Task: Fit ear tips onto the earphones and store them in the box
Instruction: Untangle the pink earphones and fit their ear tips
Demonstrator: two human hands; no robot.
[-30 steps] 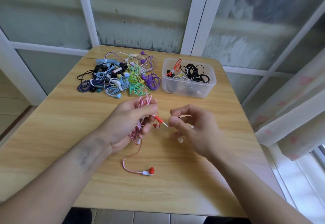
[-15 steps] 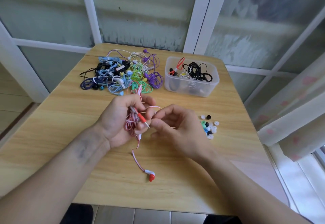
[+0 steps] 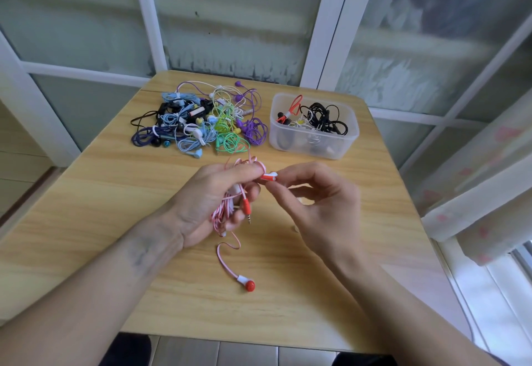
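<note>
My left hand point(image 3: 213, 201) grips a coiled bundle of pink-and-red earphone cable point(image 3: 227, 207) above the middle of the table. Its jack plug point(image 3: 246, 207) hangs down between my fingers. One red earbud point(image 3: 269, 177) sticks out at the top, and my right hand point(image 3: 316, 201) pinches its tip with thumb and forefinger. The second red earbud point(image 3: 249, 285) lies on the table below, at the end of a loose strand. The clear plastic box point(image 3: 313, 147) stands at the back right and holds black and red earphones.
A tangled pile of coloured earphones point(image 3: 201, 124) lies at the back left of the wooden table point(image 3: 100, 221). A small white ear tip point(image 3: 295, 229) shows beside my right palm. Window frames stand behind the table, and a curtain hangs at the right.
My right hand left the jack plug and now pinches the upper red earbud. The jack plug dropped and hangs down. The loose ear tips at the right are hidden behind my right hand.
</note>
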